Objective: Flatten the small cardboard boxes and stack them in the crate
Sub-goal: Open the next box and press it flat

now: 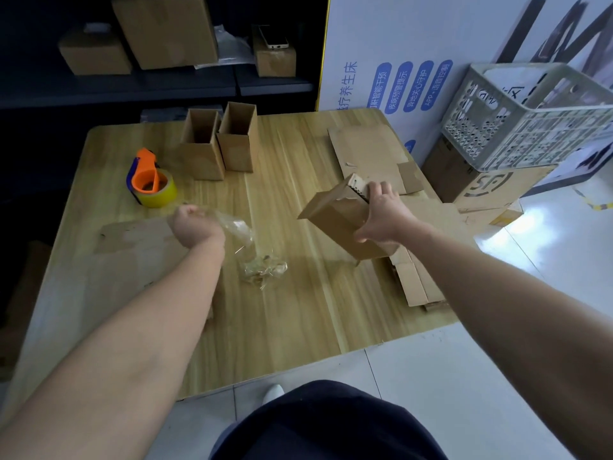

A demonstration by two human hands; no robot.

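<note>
My right hand (384,212) grips a small cardboard box (335,220), tilted and held just above the wooden table (288,310). My left hand (190,225) is curled round a strip of clear tape (237,229) that trails down to a crumpled wad of tape (265,268) on the table. Two upright open boxes (219,144) stand side by side at the table's far side. Flattened cardboard (414,277) lies under and to the right of the held box. A grey lattice crate (534,114) sits off the table at the far right, on a brown carton.
An orange tape dispenser with a yellow roll (151,180) sits at the table's left. A flat cardboard sheet (139,240) lies under my left forearm, another (368,151) at the far right. Dark shelves with boxes stand behind; a white printed board leans at the right.
</note>
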